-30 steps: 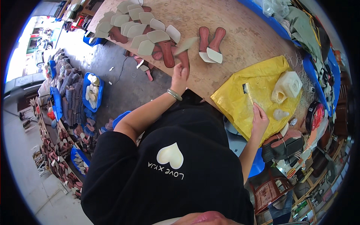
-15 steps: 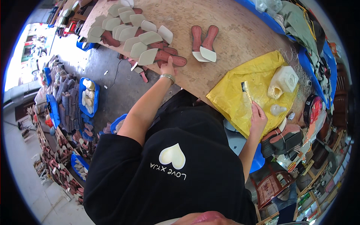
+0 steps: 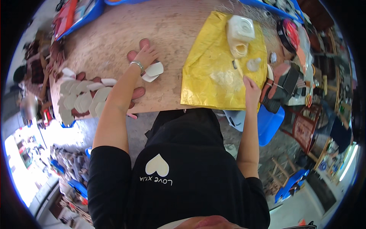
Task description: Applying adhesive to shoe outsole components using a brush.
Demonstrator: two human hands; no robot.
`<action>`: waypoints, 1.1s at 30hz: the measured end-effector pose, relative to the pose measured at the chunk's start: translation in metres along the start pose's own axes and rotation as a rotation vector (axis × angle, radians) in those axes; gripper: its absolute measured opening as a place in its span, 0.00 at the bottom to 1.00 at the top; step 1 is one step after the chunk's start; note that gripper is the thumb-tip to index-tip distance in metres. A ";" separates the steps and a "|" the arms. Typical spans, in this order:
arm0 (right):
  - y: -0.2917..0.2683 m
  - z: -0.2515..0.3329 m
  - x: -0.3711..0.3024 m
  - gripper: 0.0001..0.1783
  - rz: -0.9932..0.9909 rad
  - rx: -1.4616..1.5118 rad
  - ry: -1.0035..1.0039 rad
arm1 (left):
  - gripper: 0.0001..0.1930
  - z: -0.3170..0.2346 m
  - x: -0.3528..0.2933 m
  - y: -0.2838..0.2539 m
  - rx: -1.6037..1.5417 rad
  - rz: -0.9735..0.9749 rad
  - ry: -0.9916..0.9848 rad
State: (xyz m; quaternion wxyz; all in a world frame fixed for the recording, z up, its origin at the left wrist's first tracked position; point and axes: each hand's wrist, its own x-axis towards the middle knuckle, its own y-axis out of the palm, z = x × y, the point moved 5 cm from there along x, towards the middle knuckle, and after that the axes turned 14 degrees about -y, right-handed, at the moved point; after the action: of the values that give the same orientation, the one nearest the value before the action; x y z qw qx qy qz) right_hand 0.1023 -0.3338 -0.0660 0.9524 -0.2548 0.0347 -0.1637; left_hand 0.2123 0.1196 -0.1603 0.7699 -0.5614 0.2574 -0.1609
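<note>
My left hand (image 3: 146,58) is over a pair of reddish-brown insoles (image 3: 144,42) with pale flaps (image 3: 154,69). Its fingers are stretched out; whether they press on the insoles is hard to tell. In my right hand (image 3: 251,91) is a small brush (image 3: 238,68) with a pale handle, its dark bristles pointing away over a yellow plastic sheet (image 3: 202,84). Beyond the bristles lies a whitish plastic jug (image 3: 241,29) with a cut, crusted opening. A translucent rounded piece (image 3: 253,64) rests beside the brush.
Overlapping insoles with pale flaps (image 3: 78,97) line the table's near left part, partly behind my left forearm. Blue trays (image 3: 85,19) stand along the far edge. Dark-soled shoes (image 3: 280,86) sit right of the sheet. A blue bin (image 3: 270,124) is below the table edge.
The view has swung to the left. My left hand has left the overlapping insoles and reached the separate pair, its fingers now spread. My right hand keeps the brush over the yellow sheet.
</note>
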 end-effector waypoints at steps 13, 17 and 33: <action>-0.012 -0.050 0.039 0.18 -0.196 -0.006 0.035 | 0.17 0.043 0.021 -0.023 -0.031 0.150 0.014; -0.010 -0.057 0.061 0.18 -0.247 -0.068 -0.017 | 0.19 0.056 0.030 -0.092 -0.470 0.095 -0.403; 0.022 -0.038 0.084 0.13 0.094 -0.836 -0.333 | 0.25 -0.146 -0.030 -0.149 -2.404 0.926 -0.552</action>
State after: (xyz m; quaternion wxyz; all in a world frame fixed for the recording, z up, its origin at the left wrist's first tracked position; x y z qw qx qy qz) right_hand 0.1821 -0.3615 -0.1079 0.7669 -0.6384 -0.0441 -0.0489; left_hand 0.1099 -0.0264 -0.0470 -0.1958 -0.7660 0.2414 0.5627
